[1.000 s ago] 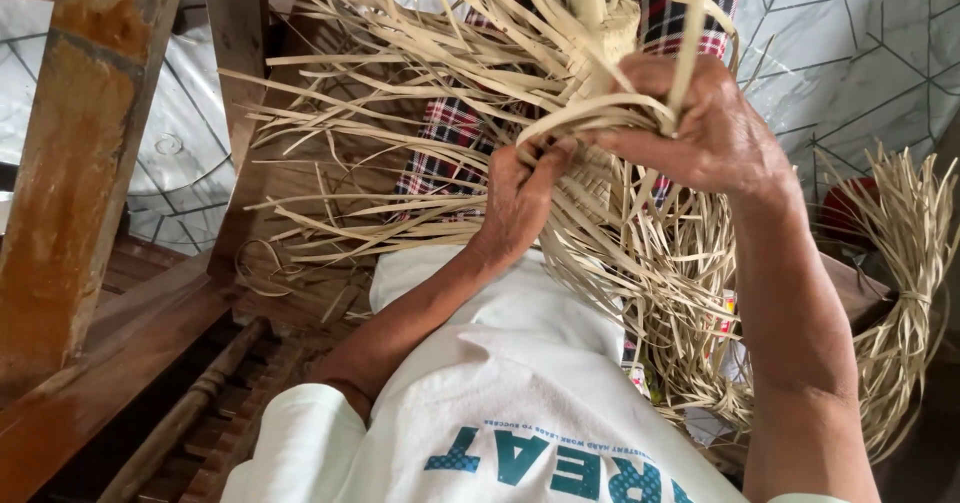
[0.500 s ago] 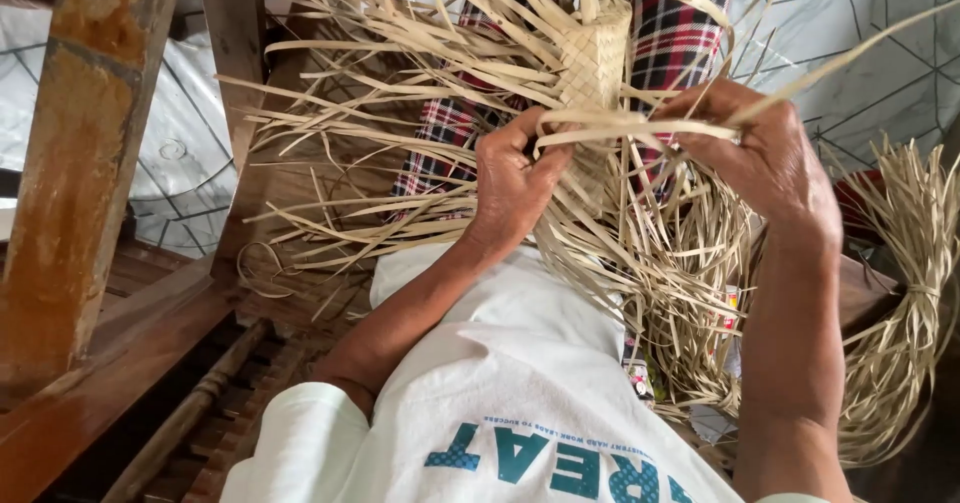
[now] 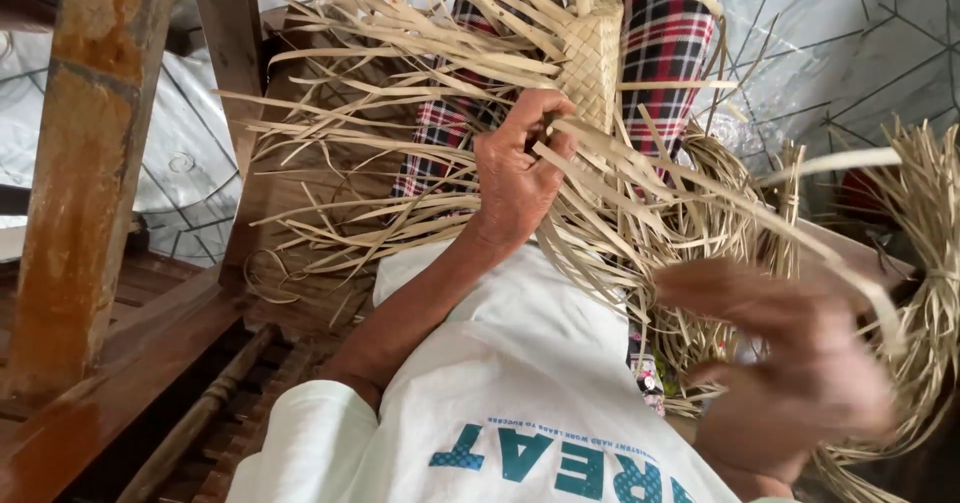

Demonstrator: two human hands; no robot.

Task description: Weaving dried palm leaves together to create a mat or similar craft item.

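Soft daylight, right hand [image 3: 790,363] motion-blurred

Head camera looks steeply down, close over the lap.

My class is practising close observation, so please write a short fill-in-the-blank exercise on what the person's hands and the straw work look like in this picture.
1. The left hand grips the woven ____ strips, pale tan in colour.
2. The right hand looks ____ in the picture, so its grip cannot be judged.
3. The cloth behind the weaving has a red and dark ____ pattern.
4. The person wears a ____ shirt with teal print.

Missing words: straw; blurred; checked; white
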